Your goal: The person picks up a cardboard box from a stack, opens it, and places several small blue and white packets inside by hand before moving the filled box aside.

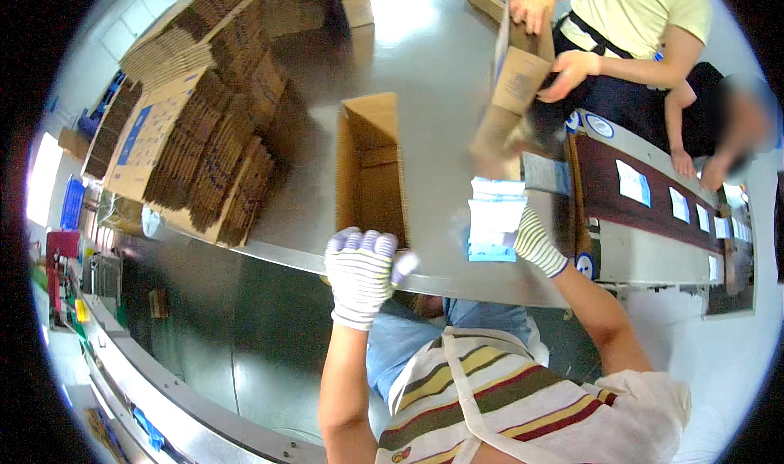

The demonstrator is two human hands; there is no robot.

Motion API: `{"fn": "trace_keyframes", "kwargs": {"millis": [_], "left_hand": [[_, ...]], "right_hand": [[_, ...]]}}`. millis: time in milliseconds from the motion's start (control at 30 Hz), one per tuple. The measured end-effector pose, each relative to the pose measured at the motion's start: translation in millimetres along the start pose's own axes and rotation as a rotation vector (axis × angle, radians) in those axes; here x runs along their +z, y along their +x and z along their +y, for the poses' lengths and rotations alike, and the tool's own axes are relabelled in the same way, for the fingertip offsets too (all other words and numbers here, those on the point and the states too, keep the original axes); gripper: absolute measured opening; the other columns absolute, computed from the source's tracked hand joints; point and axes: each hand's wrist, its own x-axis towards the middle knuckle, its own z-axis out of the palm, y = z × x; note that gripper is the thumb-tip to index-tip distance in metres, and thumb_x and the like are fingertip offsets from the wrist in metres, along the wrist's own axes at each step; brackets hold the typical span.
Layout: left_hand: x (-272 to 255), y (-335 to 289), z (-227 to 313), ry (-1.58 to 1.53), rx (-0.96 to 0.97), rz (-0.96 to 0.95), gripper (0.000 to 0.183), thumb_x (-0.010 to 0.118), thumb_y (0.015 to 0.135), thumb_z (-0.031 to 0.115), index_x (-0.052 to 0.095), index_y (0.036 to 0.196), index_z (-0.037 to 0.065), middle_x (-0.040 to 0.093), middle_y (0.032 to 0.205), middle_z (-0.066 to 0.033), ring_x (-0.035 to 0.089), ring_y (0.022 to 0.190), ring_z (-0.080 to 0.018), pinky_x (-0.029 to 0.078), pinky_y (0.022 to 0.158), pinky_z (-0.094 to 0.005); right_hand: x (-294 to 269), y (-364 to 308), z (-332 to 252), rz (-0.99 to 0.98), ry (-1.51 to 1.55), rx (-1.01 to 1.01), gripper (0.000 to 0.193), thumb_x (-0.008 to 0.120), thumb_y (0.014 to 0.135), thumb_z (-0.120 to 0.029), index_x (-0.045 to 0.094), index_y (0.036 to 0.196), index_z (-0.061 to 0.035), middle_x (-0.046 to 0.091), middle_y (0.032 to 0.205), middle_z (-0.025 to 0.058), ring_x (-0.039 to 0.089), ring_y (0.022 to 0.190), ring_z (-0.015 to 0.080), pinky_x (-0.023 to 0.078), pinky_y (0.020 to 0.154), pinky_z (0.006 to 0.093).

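An open, unlidded cardboard box (370, 170) stands on the metal table in front of me, its inside facing up. My left hand (359, 276), in a white glove with dark stripes, is closed over the box's near edge, fingers bent on top and thumb out to the right. Right of the box is a small stack of white and blue packets (495, 223). My right hand (536, 241), in a striped glove, grips the stack's right side; its fingertips are partly hidden by the packets.
Flattened cardboard boxes (192, 129) are piled at the left of the table (306, 68). Across from me a co-worker handles another cardboard box (520, 80). At the right, a dark conveyor belt (600, 186) carries several packets (633, 183), with another person beside it.
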Motion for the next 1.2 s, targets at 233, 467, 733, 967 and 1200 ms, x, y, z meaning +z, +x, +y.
{"fn": "trace_keyframes", "kwargs": {"millis": [233,467,733,967,1200], "left_hand": [[-2.4,-2.6,14.4,0.069,0.062,-0.113,0.021,0.070,0.072,0.030,0.057,0.076,0.014,0.055,0.065,-0.0030,0.057,0.061,-0.0222,0.042,0.062,-0.0363],[-0.6,-4.2,22.4,0.107,0.031,-0.065,0.021,0.068,0.074,0.030,0.054,0.074,0.014,0.056,0.068,-0.0021,0.057,0.061,-0.0197,0.041,0.055,-0.0345],[-57.8,55.5,-12.1,-0.308,-0.101,0.341,0.018,0.059,0.079,0.010,0.058,0.096,0.005,0.059,0.082,-0.0128,0.058,0.076,-0.0320,0.047,0.067,-0.0412],[10.3,119.9,-74.5,-0.021,-0.144,-0.903,0.027,0.051,0.085,0.020,0.065,0.100,0.002,0.063,0.100,-0.0219,0.059,0.097,-0.0375,0.047,0.083,-0.0418],[56.3,113.2,-67.6,-0.068,-0.118,-1.244,0.029,0.055,0.085,0.022,0.065,0.109,0.009,0.061,0.114,-0.0174,0.058,0.106,-0.0346,0.047,0.086,-0.0413]], "right_hand": [[77.0,68.5,-143.8,0.178,0.022,-0.260,0.059,0.078,0.070,-0.023,0.052,0.119,-0.0023,0.058,0.113,0.0088,0.059,0.100,0.0211,0.050,0.081,0.0361],[131.8,123.0,-91.2,-0.215,-0.444,-0.469,0.053,0.071,0.071,-0.043,0.062,0.106,-0.0051,0.064,0.106,0.0136,0.058,0.099,0.0259,0.035,0.099,0.0460],[123.4,110.5,-151.9,-0.527,-1.253,-0.243,0.070,0.075,0.059,-0.050,0.064,0.105,0.0012,0.062,0.108,0.0193,0.050,0.117,0.0304,0.017,0.111,0.0496],[120.8,94.4,-168.8,-0.412,-0.822,-0.320,0.085,0.077,0.059,-0.052,0.054,0.118,0.0039,0.051,0.124,0.0259,0.045,0.120,0.0389,0.031,0.106,0.0466],[124.8,52.6,-145.8,-0.288,-1.122,-0.483,0.091,0.063,0.071,-0.062,0.041,0.129,0.0040,0.037,0.136,0.0247,0.031,0.131,0.0380,0.023,0.110,0.0502]]}}
